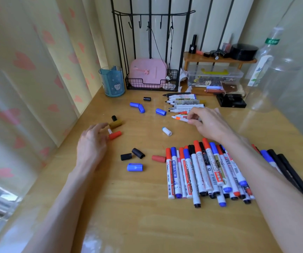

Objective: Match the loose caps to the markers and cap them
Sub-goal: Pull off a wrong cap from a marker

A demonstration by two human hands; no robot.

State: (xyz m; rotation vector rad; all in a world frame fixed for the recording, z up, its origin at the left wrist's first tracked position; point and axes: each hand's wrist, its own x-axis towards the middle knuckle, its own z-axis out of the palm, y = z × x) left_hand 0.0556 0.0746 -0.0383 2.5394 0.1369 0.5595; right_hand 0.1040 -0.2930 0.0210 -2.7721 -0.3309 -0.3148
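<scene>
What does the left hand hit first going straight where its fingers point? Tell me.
Probably the gold cap, just beyond the fingertips of the left hand; the red cap lies off to the side. Height above the table is unclear.

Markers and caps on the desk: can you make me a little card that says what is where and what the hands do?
left hand: open, beside the red cap
right hand: pinches an uncapped orange marker
uncapped markers: row behind the right hand
capped markers: pile by the right forearm
loose caps: blue, black, red, white, ochre, scattered on the desk
</scene>
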